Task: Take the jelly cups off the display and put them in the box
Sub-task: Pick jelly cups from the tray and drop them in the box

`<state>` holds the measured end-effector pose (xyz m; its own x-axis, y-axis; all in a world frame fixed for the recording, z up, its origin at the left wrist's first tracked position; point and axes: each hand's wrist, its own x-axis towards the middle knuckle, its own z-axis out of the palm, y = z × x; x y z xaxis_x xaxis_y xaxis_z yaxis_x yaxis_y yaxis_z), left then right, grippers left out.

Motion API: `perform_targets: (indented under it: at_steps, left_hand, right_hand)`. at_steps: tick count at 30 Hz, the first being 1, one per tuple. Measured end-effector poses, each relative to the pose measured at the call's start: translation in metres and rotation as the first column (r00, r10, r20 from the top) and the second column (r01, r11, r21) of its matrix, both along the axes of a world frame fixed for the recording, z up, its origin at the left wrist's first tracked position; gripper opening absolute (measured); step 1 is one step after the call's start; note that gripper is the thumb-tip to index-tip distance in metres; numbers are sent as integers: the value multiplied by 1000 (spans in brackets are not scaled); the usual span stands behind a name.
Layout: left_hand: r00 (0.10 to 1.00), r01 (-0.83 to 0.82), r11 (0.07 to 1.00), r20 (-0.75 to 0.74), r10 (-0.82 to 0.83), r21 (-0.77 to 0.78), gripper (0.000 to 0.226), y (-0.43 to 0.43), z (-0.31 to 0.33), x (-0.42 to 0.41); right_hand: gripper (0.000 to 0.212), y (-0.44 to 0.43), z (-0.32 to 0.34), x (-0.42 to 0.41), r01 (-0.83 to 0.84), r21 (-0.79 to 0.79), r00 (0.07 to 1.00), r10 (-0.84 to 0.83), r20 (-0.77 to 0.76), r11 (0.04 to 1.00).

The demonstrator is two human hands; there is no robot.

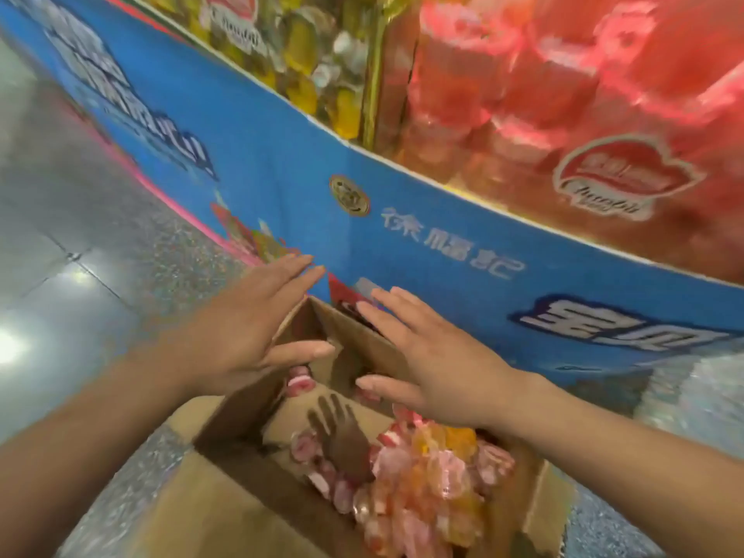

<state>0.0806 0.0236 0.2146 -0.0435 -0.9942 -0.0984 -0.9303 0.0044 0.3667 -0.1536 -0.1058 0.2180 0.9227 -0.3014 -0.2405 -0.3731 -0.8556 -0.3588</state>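
A brown cardboard box (237, 420) stands open on the floor against the blue display (402, 219). Several pink, red and orange jelly cups (422, 477) lie piled inside the box, mostly on its right side. My left hand (257, 332) hovers over the box's far left corner with fingers straight and spread, holding nothing. My right hand (422, 356) hovers over the far right wall, also flat and empty. Above the display's rim sit bagged red jelly cups (563, 94) and yellow jelly cups (306, 46).
The blue display wall curves from the upper left to the right edge, close behind the box. Grey speckled floor tiles (80, 235) spread to the left and lower right. The box's flaps hang outwards at its left and near sides.
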Motion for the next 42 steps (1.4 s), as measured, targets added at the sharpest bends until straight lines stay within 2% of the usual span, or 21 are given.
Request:
perform_targets:
  at_steps: [4, 7, 14, 17, 21, 23, 27, 30, 32, 38, 42]
  left_hand:
    - [1000, -24, 1000, -3, 24, 2, 94, 3, -54, -3]
    - [998, -46, 999, -40, 47, 20, 98, 1, -101, 1]
    - [998, -26, 994, -52, 32, 106, 105, -10, -180, 2]
    - [998, -29, 977, -44, 40, 211, 112, -17, -221, 4]
    - [989, -52, 952, -118, 91, 301, 130, -21, -262, 4]
    - [981, -72, 943, -145, 125, 324, 133, -21, -278, 5]
    - [967, -123, 906, -155, 201, 404, 127, -19, -308, 4]
    - [947, -198, 851, -128, 294, 487, 99, -21, -329, 3]
    - [929, -243, 824, -122, 350, 511, 92, -23, -343, 2]
    - [886, -295, 756, -129, 445, 584, 82, -25, -376, -12]
    - [848, -326, 705, -135, 513, 630, 74, -12, -386, -10]
  right_hand:
    - [85, -1, -53, 1, -40, -60, 999, 40, -2, 997]
    - [81, -1, -101, 2, -72, -43, 997, 72, -15, 996]
    - [81, -8, -184, -5, -100, 27, 984, 103, -146, 995]
    - [80, -11, -216, -7, -104, 76, 975, 117, -187, 992]
    - [79, -16, -254, -5, -6, 158, 975, 41, -219, 987]
    - [80, -19, -270, -3, 61, 186, 969, -14, -247, 981]
    - [84, -19, -297, -5, 135, 227, 954, -64, -294, 964]
    - [86, -17, -313, -9, 147, 246, 943, -60, -328, 958]
    - [84, -17, -323, -9, 146, 226, 937, -61, -345, 963]
    - [61, -20, -354, -4, 214, 186, 908, -126, -399, 959]
    - [47, -17, -368, -4, 210, 175, 883, -110, -457, 962]
